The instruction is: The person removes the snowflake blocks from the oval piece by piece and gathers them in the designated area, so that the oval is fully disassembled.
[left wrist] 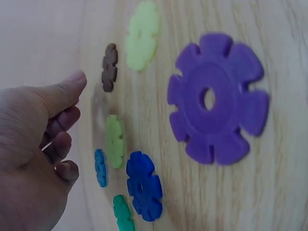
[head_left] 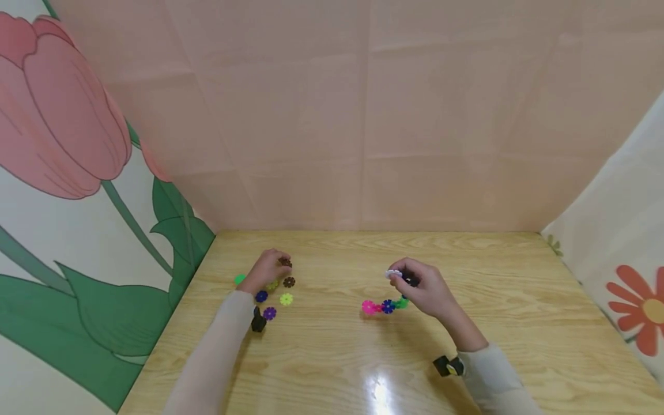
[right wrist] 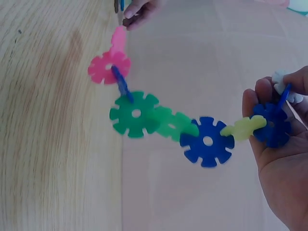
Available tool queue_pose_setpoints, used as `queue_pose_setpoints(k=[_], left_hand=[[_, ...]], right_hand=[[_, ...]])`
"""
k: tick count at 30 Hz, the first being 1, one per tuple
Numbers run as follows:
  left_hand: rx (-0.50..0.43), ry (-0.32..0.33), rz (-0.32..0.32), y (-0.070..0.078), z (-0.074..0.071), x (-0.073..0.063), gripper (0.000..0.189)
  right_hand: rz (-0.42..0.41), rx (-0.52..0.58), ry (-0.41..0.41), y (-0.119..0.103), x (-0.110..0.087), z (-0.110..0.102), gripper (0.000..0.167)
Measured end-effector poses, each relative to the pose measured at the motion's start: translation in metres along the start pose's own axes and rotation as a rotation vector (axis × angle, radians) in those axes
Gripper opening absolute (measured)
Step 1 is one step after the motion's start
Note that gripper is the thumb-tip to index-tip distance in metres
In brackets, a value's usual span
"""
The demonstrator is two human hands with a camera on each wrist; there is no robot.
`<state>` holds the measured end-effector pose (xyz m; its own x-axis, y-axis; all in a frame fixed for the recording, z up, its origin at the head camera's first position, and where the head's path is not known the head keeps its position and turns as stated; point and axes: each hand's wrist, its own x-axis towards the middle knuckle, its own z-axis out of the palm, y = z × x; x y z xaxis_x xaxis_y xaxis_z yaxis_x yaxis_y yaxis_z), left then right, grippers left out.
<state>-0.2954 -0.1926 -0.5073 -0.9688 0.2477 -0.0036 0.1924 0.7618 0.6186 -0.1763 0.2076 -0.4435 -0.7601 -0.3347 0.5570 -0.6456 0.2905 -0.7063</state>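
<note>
My left hand (head_left: 267,268) pinches a brown notched plastic disc (head_left: 285,262) above the left part of the table; in the left wrist view the fingers hide this disc. My right hand (head_left: 427,288) grips one end of a chain of interlocked notched discs (right wrist: 208,141), with a white disc (head_left: 393,274) between thumb and fingers. Dark blue discs (right wrist: 272,125) of the chain lie against the palm. From there the chain hangs through yellow, blue and green discs to pink discs (right wrist: 109,67) at its far end, low over the table.
Loose discs lie around and below the left hand: brown (head_left: 289,282), yellow (head_left: 286,299), purple (head_left: 269,313), dark blue (head_left: 261,296), green (head_left: 240,279) and a light blue one (left wrist: 100,167). The wooden table (head_left: 332,357) meets a pink cloth backdrop (head_left: 332,144) at its far edge.
</note>
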Motion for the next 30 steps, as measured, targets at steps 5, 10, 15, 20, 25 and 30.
queue_pose_setpoints(k=[5, 10, 15, 20, 25, 30], left_hand=[[0.033, 0.003, -0.015, -0.009, 0.002, 0.002, 0.039], [0.046, 0.001, -0.023, -0.014, 0.003, 0.004, 0.039], [0.064, 0.003, -0.026, -0.013, 0.002, 0.005, 0.039], [0.098, 0.005, -0.018, -0.011, 0.002, 0.006, 0.039], [0.111, -0.012, -0.031, -0.01, 0.002, 0.007, 0.041], [0.133, -0.012, -0.05, -0.006, 0.002, 0.007, 0.042]], right_hand=[[-0.021, 0.009, -0.011, -0.001, 0.002, 0.005, 0.021], [-0.021, 0.014, -0.022, -0.002, 0.002, 0.007, 0.02], [-0.023, 0.017, -0.032, -0.005, 0.003, 0.007, 0.018], [-0.024, 0.017, -0.03, -0.006, 0.003, 0.008, 0.02], [-0.014, 0.023, -0.03, -0.005, 0.002, 0.01, 0.02], [0.016, 0.055, -0.065, -0.006, 0.003, 0.011, 0.018]])
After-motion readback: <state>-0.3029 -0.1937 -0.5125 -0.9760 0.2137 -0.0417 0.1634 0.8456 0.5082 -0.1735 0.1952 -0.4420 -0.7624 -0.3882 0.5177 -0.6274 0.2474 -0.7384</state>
